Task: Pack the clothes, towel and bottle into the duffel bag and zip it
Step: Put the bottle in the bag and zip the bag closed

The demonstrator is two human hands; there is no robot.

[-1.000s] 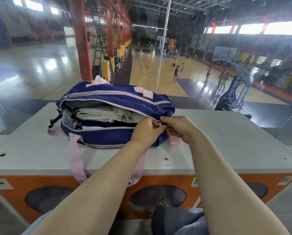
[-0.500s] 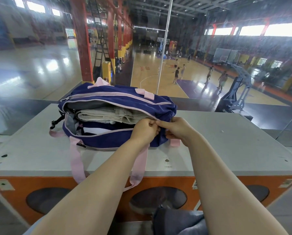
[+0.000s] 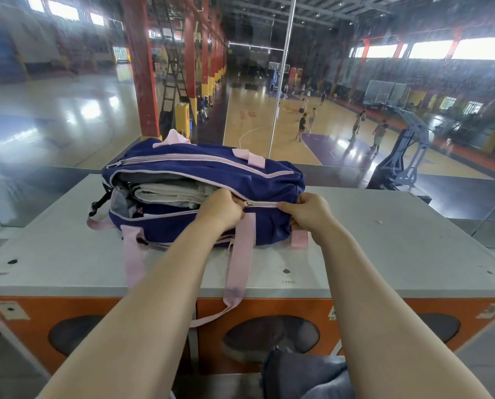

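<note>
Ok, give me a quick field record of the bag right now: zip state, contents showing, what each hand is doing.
bag: navy duffel bag with pink straps, on grey table
zip: shut between the hands, open to the left
slider: at left hand, which pinches it
right hand: grips the bag's right end
contents showing: folded pale towel
bottle: not visible

small print under a round mark on the counter top (image 3: 286,276) near its front edge, too small to read, white sticker (image 3: 333,313) on the orange front, unreadable
</note>
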